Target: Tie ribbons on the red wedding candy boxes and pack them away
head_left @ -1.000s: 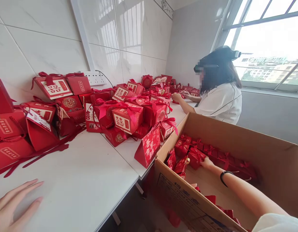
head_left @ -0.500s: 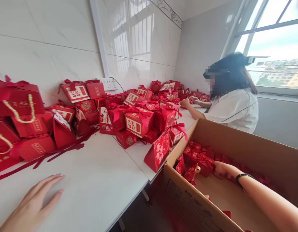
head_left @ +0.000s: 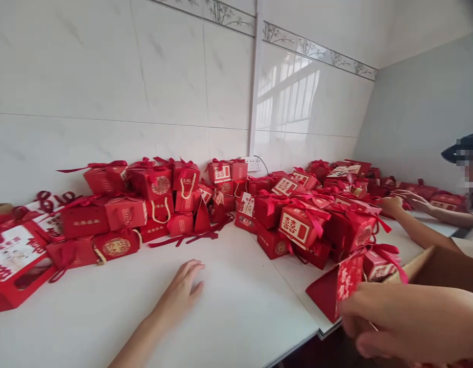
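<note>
My left hand (head_left: 179, 289) rests on the white table (head_left: 236, 306), palm down, its fingers stretched out and holding nothing. Ahead of it, a row of red gift boxes (head_left: 117, 248) with ribbons and cord handles is stacked along the wall. At the lower right my right hand (head_left: 405, 317) is close to the camera and smeared by motion. Its fingers are curled together; what they hold, if anything, is hidden. Just behind that hand stands a red triangular gift box (head_left: 324, 294) at the table's corner. A heap of ribboned gift boxes (head_left: 298, 227) lies beyond it.
The cardboard carton (head_left: 431, 263) at the right is partly covered by my right arm. At the far right a co-worker's hands (head_left: 393, 204) are among more red boxes. Loose dark red ribbons (head_left: 190, 236) lie before the stack, and a power strip (head_left: 252, 163) is against the wall.
My view has turned left. My right hand has come up out of the carton, where it was at a red box, to its near edge. My left hand has moved forward over the table.
</note>
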`<action>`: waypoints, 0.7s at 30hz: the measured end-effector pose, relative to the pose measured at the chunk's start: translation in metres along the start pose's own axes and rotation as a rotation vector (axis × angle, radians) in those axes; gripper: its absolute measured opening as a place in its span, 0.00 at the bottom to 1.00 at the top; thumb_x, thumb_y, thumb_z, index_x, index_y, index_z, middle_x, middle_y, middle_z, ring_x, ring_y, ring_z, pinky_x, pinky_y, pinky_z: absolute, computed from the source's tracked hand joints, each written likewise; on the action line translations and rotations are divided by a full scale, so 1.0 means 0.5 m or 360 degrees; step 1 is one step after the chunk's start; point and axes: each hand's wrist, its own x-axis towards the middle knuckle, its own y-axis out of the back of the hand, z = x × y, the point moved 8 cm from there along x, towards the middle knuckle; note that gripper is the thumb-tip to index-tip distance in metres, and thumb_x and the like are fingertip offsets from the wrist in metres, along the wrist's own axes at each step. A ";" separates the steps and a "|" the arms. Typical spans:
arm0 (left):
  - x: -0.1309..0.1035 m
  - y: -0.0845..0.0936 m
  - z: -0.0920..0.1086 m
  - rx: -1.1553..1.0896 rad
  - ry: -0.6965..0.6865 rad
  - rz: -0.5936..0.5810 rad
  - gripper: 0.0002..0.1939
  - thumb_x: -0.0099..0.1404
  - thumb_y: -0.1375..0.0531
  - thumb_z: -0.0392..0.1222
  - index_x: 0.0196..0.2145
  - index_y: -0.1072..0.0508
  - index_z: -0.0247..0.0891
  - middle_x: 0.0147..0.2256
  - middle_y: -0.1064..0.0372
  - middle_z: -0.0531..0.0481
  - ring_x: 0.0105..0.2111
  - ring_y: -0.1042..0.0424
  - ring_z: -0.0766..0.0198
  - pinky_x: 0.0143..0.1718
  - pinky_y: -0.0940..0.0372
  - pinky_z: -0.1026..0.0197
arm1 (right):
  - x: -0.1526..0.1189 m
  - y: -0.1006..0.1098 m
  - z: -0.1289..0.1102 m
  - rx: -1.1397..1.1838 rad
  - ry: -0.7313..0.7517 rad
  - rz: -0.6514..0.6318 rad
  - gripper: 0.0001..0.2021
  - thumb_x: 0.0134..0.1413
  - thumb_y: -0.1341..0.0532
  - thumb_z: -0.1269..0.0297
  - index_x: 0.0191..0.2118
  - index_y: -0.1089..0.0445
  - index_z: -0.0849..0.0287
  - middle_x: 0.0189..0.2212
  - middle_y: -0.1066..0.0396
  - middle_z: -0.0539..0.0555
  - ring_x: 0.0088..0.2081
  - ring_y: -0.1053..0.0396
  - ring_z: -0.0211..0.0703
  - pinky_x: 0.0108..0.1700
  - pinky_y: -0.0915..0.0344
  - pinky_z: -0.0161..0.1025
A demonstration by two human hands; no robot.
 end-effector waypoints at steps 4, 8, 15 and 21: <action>-0.004 0.010 0.006 -0.0023 -0.0039 0.0023 0.16 0.61 0.50 0.35 0.46 0.33 0.40 0.50 0.36 0.44 0.52 0.35 0.58 0.52 0.35 0.53 | 0.133 0.037 -0.222 -0.0020 0.0719 -0.0282 0.11 0.53 0.43 0.59 0.40 0.27 0.54 0.35 0.26 0.55 0.34 0.28 0.45 0.32 0.37 0.37; -0.005 0.032 -0.007 0.0025 -0.0175 0.0160 0.16 0.59 0.50 0.32 0.44 0.33 0.39 0.47 0.34 0.44 0.50 0.34 0.57 0.50 0.33 0.51 | 0.318 0.091 -0.366 0.0151 0.0829 0.0189 0.07 0.49 0.39 0.65 0.35 0.28 0.60 0.31 0.26 0.55 0.33 0.29 0.45 0.35 0.36 0.35; -0.014 0.069 -0.029 0.0226 -0.0268 0.0397 0.15 0.56 0.49 0.28 0.42 0.35 0.39 0.44 0.34 0.43 0.48 0.33 0.54 0.44 0.31 0.49 | 0.536 0.213 -0.482 0.0458 0.0390 0.0918 0.20 0.54 0.44 0.64 0.52 0.43 0.66 0.52 0.45 0.69 0.54 0.41 0.59 0.50 0.40 0.49; -0.015 0.062 -0.011 0.0244 -0.0273 0.0326 0.14 0.57 0.48 0.29 0.42 0.35 0.37 0.44 0.35 0.41 0.49 0.34 0.53 0.45 0.32 0.50 | 0.602 0.272 -0.512 0.0832 0.0010 0.0985 0.31 0.53 0.45 0.51 0.58 0.53 0.62 0.58 0.56 0.71 0.57 0.46 0.68 0.50 0.42 0.58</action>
